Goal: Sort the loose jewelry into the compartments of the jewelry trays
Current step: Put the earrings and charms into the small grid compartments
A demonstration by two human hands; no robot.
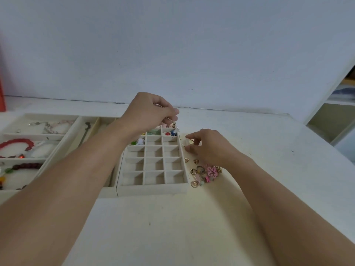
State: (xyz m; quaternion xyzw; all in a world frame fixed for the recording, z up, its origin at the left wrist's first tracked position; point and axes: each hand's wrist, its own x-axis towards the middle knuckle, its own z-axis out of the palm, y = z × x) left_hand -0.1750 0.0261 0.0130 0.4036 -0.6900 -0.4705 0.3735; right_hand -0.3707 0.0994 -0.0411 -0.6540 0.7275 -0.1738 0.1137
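Observation:
A cream grid tray [153, 186] with many small compartments lies in the middle; its far cells hold coloured beads [169, 133] and earrings. My left hand [149, 112] hovers over the far cells and pinches a thin dangling earring [173, 125]. My right hand [209, 145] rests just right of the tray and pinches a small white and gold piece [187, 141]. A pile of loose jewelry [205, 172] with gold hearts and a pink flower lies by the tray's right edge, below my right wrist.
A larger tray [57, 144] at the left holds red bead bracelets [18, 144] and a pale pink bracelet [57, 124]. A cream cloth [163, 227] covers the near table. A white wall stands behind, and shelving [338, 116] at the far right.

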